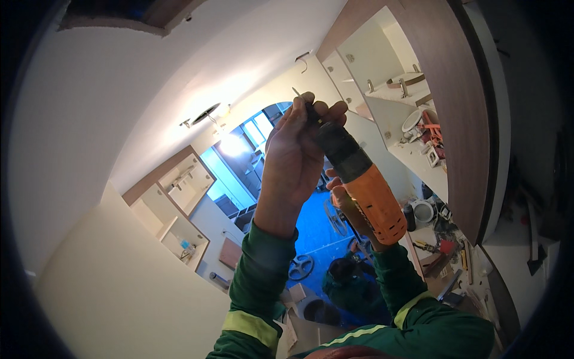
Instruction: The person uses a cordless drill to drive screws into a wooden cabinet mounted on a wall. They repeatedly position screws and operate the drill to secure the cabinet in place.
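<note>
An orange and black power drill (pixel 376 203) is raised in front of me, tilted with its nose up and to the left. My left hand (pixel 292 152) is closed around the black chuck (pixel 312 116), fingers wrapped over its front end. A thin bit (pixel 295 92) sticks out past those fingertips. Lower down, my right hand (pixel 348 209) grips the drill from below, behind the orange body. The body hides most of that hand and the handle, so the trigger finger cannot be seen.
Open cabinets (pixel 418 36) line the upper right, with tools and fittings on a shelf (pixel 412 158). Another cabinet (pixel 170 185) hangs at left. A bright lamp (pixel 232 144) glows near the ceiling. Below, a person (pixel 353 281) is near a wheel (pixel 301 267) on blue flooring. Tools clutter the right counter (pixel 424 233).
</note>
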`<state>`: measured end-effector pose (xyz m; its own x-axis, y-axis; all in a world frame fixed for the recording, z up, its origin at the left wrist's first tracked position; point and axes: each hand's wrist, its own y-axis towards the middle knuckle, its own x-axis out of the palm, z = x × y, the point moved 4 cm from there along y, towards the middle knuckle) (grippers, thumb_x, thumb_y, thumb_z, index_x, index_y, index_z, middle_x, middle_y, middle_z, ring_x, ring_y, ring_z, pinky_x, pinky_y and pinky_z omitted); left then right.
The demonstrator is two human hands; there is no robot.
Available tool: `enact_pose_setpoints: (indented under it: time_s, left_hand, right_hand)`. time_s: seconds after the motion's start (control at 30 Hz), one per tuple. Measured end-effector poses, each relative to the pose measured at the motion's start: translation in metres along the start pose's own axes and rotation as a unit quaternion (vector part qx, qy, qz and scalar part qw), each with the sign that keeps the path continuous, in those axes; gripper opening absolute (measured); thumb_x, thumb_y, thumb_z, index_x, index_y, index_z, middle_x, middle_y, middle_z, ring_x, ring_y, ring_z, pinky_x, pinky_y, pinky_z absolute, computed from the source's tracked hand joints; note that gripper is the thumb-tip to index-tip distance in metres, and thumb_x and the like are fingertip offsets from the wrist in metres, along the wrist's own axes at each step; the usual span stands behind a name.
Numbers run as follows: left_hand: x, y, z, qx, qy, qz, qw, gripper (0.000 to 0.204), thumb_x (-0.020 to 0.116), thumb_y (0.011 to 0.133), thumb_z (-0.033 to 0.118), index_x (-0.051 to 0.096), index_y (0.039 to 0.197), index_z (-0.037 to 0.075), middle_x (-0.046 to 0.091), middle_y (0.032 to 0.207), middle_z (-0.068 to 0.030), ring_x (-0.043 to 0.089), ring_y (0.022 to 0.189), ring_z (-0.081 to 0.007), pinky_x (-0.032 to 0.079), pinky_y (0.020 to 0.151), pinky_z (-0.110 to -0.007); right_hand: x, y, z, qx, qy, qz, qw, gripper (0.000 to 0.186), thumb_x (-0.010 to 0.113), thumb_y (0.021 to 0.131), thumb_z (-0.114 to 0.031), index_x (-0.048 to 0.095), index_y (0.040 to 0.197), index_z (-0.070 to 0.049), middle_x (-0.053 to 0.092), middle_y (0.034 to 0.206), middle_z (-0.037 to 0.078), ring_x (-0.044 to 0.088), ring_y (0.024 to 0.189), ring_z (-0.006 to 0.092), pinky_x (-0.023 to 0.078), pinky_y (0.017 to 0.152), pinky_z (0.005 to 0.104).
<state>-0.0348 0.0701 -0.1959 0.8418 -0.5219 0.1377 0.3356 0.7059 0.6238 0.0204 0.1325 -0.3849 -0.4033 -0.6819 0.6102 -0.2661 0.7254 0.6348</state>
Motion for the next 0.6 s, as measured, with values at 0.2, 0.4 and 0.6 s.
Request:
enact_pose_setpoints:
  time_s: [0.2,0.4,0.6]
  left_hand:
    - [0.025,0.026,0.040,0.031,0.112,-0.034,0.993,0.027,0.055,0.107,0.026,0.055,0.122,0.003,0.066,0.111,-0.0120,0.067,0.119,-0.0371,0.056,0.102,-0.047]
    - [0.035,0.048,0.064,0.084,0.171,-0.046,0.981,0.025,0.052,0.109,0.024,0.055,0.120,0.001,0.067,0.111,-0.0128,0.067,0.120,-0.0368,0.058,0.100,-0.048]
    - [0.049,0.052,0.067,0.085,0.192,-0.056,0.976,0.026,0.051,0.109,0.023,0.056,0.121,0.001,0.067,0.112,-0.0136,0.067,0.120,-0.0378,0.059,0.099,-0.049]
  right_hand:
    - [0.050,0.023,-0.040,-0.179,-0.181,-0.069,0.965,0.032,0.064,0.101,-0.020,0.059,0.128,-0.003,0.073,0.107,0.011,0.070,0.102,0.0174,0.057,0.093,0.0384]
    - [0.073,0.033,-0.069,-0.203,-0.021,-0.079,0.976,0.035,0.066,0.097,-0.007,0.054,0.130,-0.003,0.073,0.105,0.014,0.071,0.087,0.0192,0.058,0.090,0.0426]
    - [0.090,0.040,-0.079,-0.214,0.007,-0.062,0.975,0.037,0.066,0.097,-0.007,0.054,0.131,-0.003,0.073,0.108,0.015,0.072,0.088,0.0192,0.059,0.089,0.0443]
